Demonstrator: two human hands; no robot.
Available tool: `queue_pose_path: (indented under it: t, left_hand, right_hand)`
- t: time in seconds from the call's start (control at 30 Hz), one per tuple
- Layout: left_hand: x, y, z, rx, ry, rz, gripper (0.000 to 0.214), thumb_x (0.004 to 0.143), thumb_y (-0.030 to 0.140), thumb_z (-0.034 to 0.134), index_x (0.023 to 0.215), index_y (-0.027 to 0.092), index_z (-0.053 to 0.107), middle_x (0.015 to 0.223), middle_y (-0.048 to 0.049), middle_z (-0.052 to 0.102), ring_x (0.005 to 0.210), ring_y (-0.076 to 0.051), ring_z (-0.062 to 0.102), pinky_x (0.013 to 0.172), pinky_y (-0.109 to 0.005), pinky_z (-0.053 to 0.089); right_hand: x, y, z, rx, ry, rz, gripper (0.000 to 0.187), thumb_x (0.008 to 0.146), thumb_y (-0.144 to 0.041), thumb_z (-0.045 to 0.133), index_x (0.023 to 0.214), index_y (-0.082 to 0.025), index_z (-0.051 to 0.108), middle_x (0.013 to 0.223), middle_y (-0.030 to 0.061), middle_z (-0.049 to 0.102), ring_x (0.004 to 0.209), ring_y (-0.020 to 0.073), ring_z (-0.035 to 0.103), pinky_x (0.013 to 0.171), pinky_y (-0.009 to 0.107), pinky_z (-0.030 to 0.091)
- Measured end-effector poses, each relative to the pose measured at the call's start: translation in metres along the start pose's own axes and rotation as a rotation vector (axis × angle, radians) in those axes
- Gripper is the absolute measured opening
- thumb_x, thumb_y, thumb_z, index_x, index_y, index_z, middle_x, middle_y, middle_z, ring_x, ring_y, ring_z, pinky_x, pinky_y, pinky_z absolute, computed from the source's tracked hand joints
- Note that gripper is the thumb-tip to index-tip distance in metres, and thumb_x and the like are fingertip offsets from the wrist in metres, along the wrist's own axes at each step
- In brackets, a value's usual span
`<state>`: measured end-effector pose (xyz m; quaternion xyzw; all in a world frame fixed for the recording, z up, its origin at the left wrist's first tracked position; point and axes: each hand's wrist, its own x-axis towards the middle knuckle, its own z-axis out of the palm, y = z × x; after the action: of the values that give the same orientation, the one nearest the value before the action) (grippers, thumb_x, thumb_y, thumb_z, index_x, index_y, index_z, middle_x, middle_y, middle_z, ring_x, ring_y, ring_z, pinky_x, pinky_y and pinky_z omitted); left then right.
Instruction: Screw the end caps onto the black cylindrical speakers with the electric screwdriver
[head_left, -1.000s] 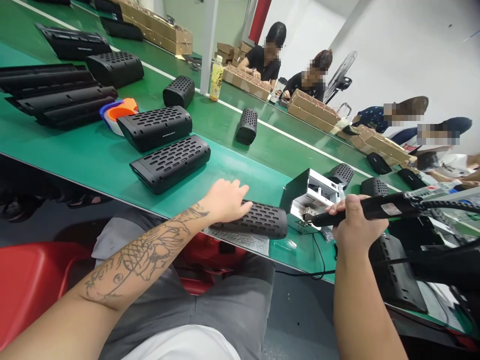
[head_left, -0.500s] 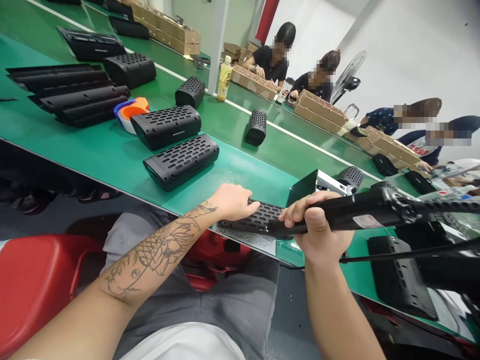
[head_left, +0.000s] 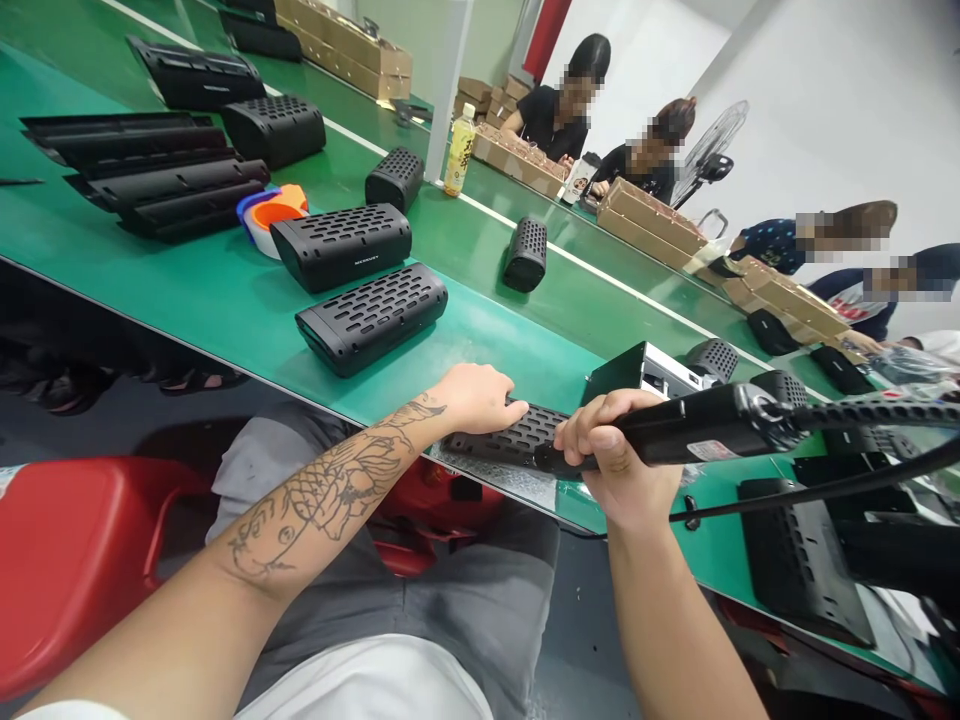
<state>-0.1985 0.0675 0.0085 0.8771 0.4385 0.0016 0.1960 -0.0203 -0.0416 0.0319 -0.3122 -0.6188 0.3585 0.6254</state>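
My left hand [head_left: 474, 398] rests palm-down on a black perforated speaker shell [head_left: 517, 437] lying at the near edge of the green table [head_left: 225, 300]. My right hand [head_left: 616, 470] grips a black electric screwdriver [head_left: 697, 432] whose tip end lies over the right end of that shell. A coiled cable and a straight cord run from the tool off to the right. The shell's right end is hidden behind my right hand.
Two finished black speakers [head_left: 373, 315] lie on the table ahead-left, with stacked black housings [head_left: 150, 170], tape rolls [head_left: 274, 212] and smaller speaker parts [head_left: 525, 255] beyond. A metal box [head_left: 637, 368] stands behind the tool. Several people sit at cardboard trays [head_left: 652, 215] across the table. A red chair [head_left: 75, 560] is at my left.
My right hand has brought the screwdriver leftward from beside the metal box onto the right end of the shell. My left hand has stayed on the shell.
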Motion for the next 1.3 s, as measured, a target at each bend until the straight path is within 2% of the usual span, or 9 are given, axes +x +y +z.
queue_pose_path:
  t: [0.3, 0.53, 0.7, 0.8, 0.93, 0.97, 1.07, 1.13, 1.3]
  left_hand:
    - [0.0, 0.0, -0.002, 0.008, -0.008, 0.02, 0.062, 0.116, 0.065, 0.044, 0.126, 0.02, 0.086, 0.126, -0.0146, 0.086, 0.122, -0.037, 0.082, 0.098, -0.044, 0.061]
    - [0.0, -0.001, -0.002, 0.024, -0.023, 0.026, 0.066, 0.116, 0.067, 0.042, 0.127, 0.02, 0.086, 0.127, -0.0159, 0.086, 0.122, -0.038, 0.082, 0.096, -0.044, 0.061]
    - [-0.001, -0.001, -0.001, 0.024, -0.009, 0.015, 0.065, 0.116, 0.068, 0.042, 0.126, 0.02, 0.085, 0.128, -0.0161, 0.086, 0.123, -0.038, 0.082, 0.098, -0.044, 0.061]
    - [-0.003, 0.001, 0.001, 0.008, -0.014, -0.007, 0.066, 0.117, 0.067, 0.038, 0.123, 0.02, 0.084, 0.127, -0.0166, 0.085, 0.122, -0.039, 0.082, 0.098, -0.045, 0.061]
    - [-0.008, 0.005, 0.006, 0.006, -0.016, -0.031, 0.066, 0.118, 0.063, 0.034, 0.122, 0.019, 0.084, 0.122, -0.0178, 0.085, 0.121, -0.039, 0.082, 0.099, -0.046, 0.061]
    - [-0.008, 0.005, 0.007, 0.006, -0.012, -0.038, 0.067, 0.119, 0.063, 0.034, 0.123, 0.019, 0.083, 0.122, -0.0181, 0.085, 0.121, -0.039, 0.082, 0.099, -0.046, 0.061]
    - [-0.009, 0.005, 0.009, -0.009, -0.005, -0.048, 0.067, 0.118, 0.063, 0.033, 0.125, 0.019, 0.083, 0.122, -0.0181, 0.084, 0.122, -0.039, 0.081, 0.1, -0.047, 0.06]
    - [-0.007, 0.003, 0.009, -0.016, -0.007, -0.043, 0.067, 0.118, 0.064, 0.033, 0.125, 0.019, 0.082, 0.122, -0.0177, 0.084, 0.122, -0.039, 0.081, 0.099, -0.046, 0.06]
    - [-0.006, 0.0, 0.008, -0.031, -0.017, -0.039, 0.068, 0.117, 0.066, 0.033, 0.124, 0.021, 0.083, 0.124, -0.0155, 0.085, 0.118, -0.038, 0.081, 0.095, -0.045, 0.06]
  right_hand:
    - [0.004, 0.008, 0.0, 0.17, -0.061, 0.001, 0.035, 0.098, -0.033, 0.097, 0.095, -0.019, 0.066, 0.07, -0.0063, 0.063, 0.053, 0.0082, 0.062, 0.061, 0.024, 0.062]
    - [0.0, 0.013, 0.001, 0.148, -0.088, -0.019, 0.032, 0.1, -0.03, 0.094, 0.095, -0.019, 0.064, 0.069, -0.0059, 0.062, 0.053, 0.0085, 0.062, 0.062, 0.024, 0.061]
    - [-0.004, 0.007, 0.002, 0.107, -0.029, -0.006, 0.032, 0.098, -0.031, 0.095, 0.095, -0.019, 0.066, 0.069, -0.0056, 0.063, 0.055, 0.0099, 0.063, 0.063, 0.026, 0.063]
    - [-0.001, -0.005, -0.016, 0.039, 0.127, -0.038, 0.035, 0.096, -0.041, 0.097, 0.098, -0.02, 0.068, 0.066, -0.0054, 0.061, 0.052, 0.0129, 0.061, 0.06, 0.031, 0.063]
    - [0.014, -0.007, -0.076, -0.339, 0.673, -0.14, 0.03, 0.092, -0.04, 0.095, 0.097, -0.02, 0.073, 0.065, -0.0025, 0.06, 0.052, 0.017, 0.059, 0.057, 0.035, 0.058]
    - [0.017, -0.004, -0.093, -0.455, 0.735, -0.144, 0.03, 0.093, -0.041, 0.095, 0.094, -0.019, 0.073, 0.069, 0.0003, 0.063, 0.056, 0.018, 0.062, 0.06, 0.036, 0.058]
    - [0.018, 0.012, -0.133, -0.539, 0.783, -0.122, 0.033, 0.094, -0.041, 0.094, 0.086, -0.02, 0.07, 0.069, 0.0039, 0.065, 0.057, 0.0203, 0.064, 0.063, 0.038, 0.057]
    - [0.013, 0.019, -0.144, -0.485, 0.781, -0.11, 0.033, 0.093, -0.04, 0.093, 0.084, -0.021, 0.068, 0.066, 0.0037, 0.062, 0.055, 0.021, 0.062, 0.063, 0.039, 0.057]
    - [0.001, 0.0, -0.123, -0.396, 0.782, -0.082, 0.034, 0.085, -0.038, 0.097, 0.082, -0.022, 0.068, 0.066, 0.0026, 0.059, 0.054, 0.0205, 0.059, 0.059, 0.04, 0.057]
